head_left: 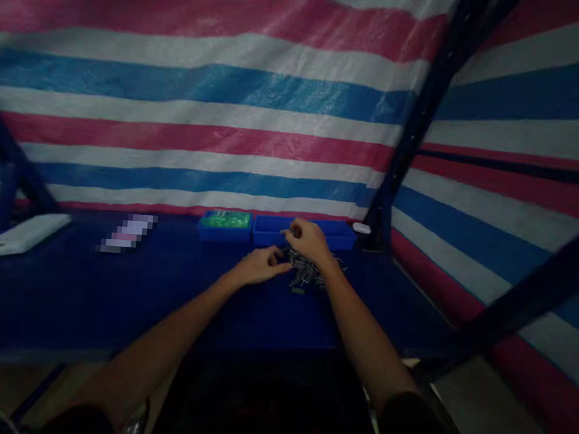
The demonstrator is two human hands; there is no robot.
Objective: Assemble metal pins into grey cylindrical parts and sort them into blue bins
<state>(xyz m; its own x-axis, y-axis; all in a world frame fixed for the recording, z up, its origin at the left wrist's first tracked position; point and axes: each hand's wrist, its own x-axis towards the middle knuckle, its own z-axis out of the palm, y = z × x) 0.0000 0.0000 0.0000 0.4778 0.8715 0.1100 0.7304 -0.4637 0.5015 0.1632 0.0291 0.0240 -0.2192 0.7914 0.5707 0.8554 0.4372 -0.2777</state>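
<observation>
Grey pieces (308,272) tiny; flat item (128,232) pixelated

Makeshift assembly booth, small-parts bench work.
Walls of red-white-blue striped tarpaulin (204,83) on dark metal framing (417,120); blue worktable (113,290) with blue parts trays (339,235) and heap of small metal parts (310,272).
</observation>
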